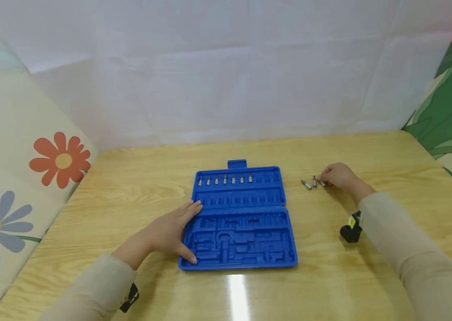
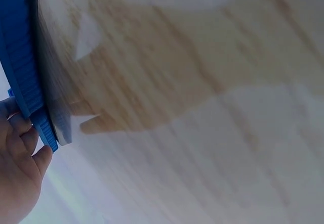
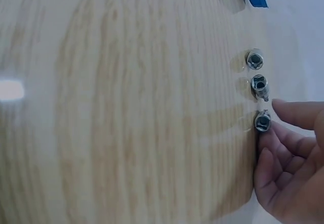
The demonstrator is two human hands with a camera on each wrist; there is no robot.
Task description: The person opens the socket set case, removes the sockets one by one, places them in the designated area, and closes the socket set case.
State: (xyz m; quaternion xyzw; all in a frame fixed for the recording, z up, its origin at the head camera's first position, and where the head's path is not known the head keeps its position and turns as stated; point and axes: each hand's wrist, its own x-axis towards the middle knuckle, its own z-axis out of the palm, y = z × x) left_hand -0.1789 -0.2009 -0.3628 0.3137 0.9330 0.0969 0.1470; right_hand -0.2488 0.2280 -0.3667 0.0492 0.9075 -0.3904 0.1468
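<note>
A blue tool case (image 1: 246, 203) lies unfolded on the table, with several metal socket bits (image 1: 225, 179) standing in a row in its upper half. My left hand (image 1: 174, 227) rests spread along the case's left edge. The left wrist view shows those fingers against the blue case edge (image 2: 23, 67). To the right of the case, my right hand (image 1: 336, 176) has its thumb and fingers round a socket bit (image 3: 262, 121) at table level. Two more socket bits lie beside it, a middle one (image 1: 314, 182) and a left one (image 1: 306, 184).
Many moulded slots in the lower half of the case (image 1: 246, 243) hold nothing. The wooden table (image 1: 141, 178) runs back to a white sheet (image 1: 226, 76). Flower-patterned panels (image 1: 5, 156) border the table on both sides. A black wrist camera (image 1: 351, 229) hangs under the right sleeve.
</note>
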